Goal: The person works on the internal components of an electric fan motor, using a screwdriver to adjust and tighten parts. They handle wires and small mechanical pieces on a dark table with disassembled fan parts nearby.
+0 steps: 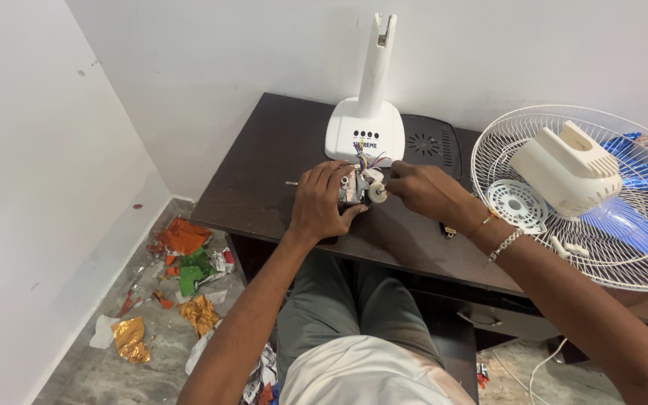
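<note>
My left hand [322, 201] grips a small grey fan motor [354, 189] over the dark wooden table [264, 180]. Coloured wires [369, 159] run from the motor up toward the white fan base and stand [366, 124] just behind it. My right hand [423, 189] pinches a small white round part [377, 194] at the motor's right side. A bracelet sits on my right wrist.
A white wire fan guard [564, 247] lies at the table's right with a cream motor cover [568, 169] and blue fan blades [631, 217] on it. Crumpled foil wrappers [185, 262] litter the floor at the left. A small screw [292, 183] lies left of my hand.
</note>
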